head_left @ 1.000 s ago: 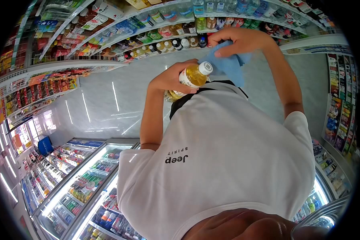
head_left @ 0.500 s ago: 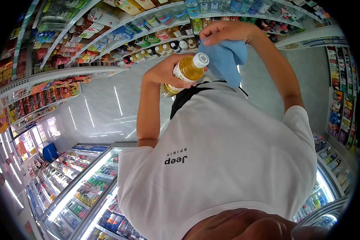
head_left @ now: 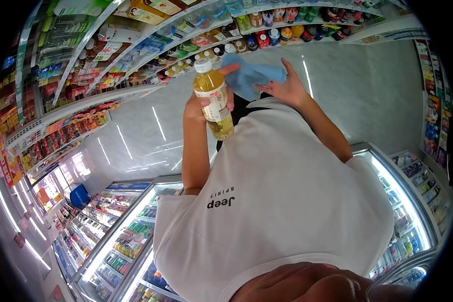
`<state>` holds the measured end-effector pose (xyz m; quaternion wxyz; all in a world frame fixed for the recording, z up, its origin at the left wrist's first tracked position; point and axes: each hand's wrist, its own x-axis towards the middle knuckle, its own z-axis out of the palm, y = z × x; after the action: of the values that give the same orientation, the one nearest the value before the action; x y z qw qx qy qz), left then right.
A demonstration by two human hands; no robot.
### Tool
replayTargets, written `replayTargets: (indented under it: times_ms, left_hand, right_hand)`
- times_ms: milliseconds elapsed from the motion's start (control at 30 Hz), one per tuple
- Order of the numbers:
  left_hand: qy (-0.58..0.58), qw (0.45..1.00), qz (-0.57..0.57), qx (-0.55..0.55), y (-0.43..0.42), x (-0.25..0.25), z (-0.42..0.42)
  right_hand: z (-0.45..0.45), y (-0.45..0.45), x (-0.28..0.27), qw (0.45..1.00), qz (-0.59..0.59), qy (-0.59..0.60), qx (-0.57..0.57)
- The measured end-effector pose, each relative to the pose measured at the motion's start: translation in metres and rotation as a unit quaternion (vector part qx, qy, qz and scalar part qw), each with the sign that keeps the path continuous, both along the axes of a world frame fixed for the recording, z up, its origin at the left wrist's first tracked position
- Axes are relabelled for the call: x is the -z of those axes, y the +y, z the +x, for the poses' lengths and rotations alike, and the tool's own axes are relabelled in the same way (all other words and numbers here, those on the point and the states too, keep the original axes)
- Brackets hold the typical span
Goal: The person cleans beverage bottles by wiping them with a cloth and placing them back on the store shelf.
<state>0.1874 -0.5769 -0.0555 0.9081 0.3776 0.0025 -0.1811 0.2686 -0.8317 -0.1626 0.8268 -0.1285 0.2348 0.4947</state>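
My left hand is wrapped round a clear plastic bottle of yellow drink with a white cap and a pale label. Its index finger points out to the right and touches a light blue cloth. The cloth hangs bunched between my two hands, in front of my waist. My right hand is at the cloth's right end, thumb and fingers spread apart. Its fingers meet the lower edge of the cloth without closing round it.
Shelves of bottled drinks curve across the far side, and packaged goods stand at left. Lit glass-door coolers are behind me on both sides. The grey tiled floor reflects ceiling lights.
The bottle has turned more upright and moved left. My right hand has dropped lower and its fingers have spread from their pinch on the cloth. The cloth has shifted left towards the bottle.
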Motion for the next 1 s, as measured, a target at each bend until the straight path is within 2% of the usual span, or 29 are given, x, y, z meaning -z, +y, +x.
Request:
replayTargets:
  times_ms: [67,167,267,367,467,567,667,767,867,967,1000]
  left_hand:
    - [0.027,0.998,-0.04,-0.029,-0.002,-0.006,-0.003]
    - [0.05,0.993,-0.087,-0.058,0.003,-0.005,-0.006]
    - [0.054,0.993,-0.078,-0.069,0.003,-0.011,-0.007]
    - [0.053,0.995,-0.062,-0.063,0.002,-0.013,-0.008]
    - [0.047,0.996,-0.06,-0.054,0.002,-0.007,-0.008]
    - [0.04,0.996,-0.057,-0.061,-0.001,-0.012,-0.008]
    - [0.027,0.995,-0.068,-0.068,-0.002,-0.012,-0.007]
    - [0.019,0.994,-0.072,-0.081,-0.002,-0.014,-0.009]
    - [0.019,0.993,-0.072,-0.091,-0.002,-0.015,-0.01]
    - [0.014,0.992,-0.1,-0.072,0.004,-0.005,-0.012]
    - [0.012,0.992,-0.114,-0.061,0.006,-0.004,-0.013]
  right_hand:
    - [-0.001,0.003,-0.005,0.997,-0.075,0.019,-0.006]
    - [-0.008,0.006,0.027,0.952,-0.256,-0.17,0.018]
    - [-0.01,-0.002,0.004,0.895,-0.23,-0.38,0.043]
    - [-0.009,0.001,-0.024,0.846,-0.217,-0.485,0.045]
    - [0.001,0.003,-0.021,0.833,-0.209,-0.512,-0.012]
    - [0.003,0.012,-0.02,0.831,-0.326,-0.449,0.029]
    - [-0.001,0.011,-0.044,0.776,-0.352,-0.522,0.042]
    - [-0.004,0.008,-0.034,0.797,-0.344,-0.496,0.03]
    - [-0.004,0.011,-0.018,0.871,-0.275,-0.396,0.088]
    - [-0.005,0.008,-0.019,0.81,-0.281,-0.514,0.022]
    - [-0.007,0.012,-0.023,0.813,-0.281,-0.508,0.046]
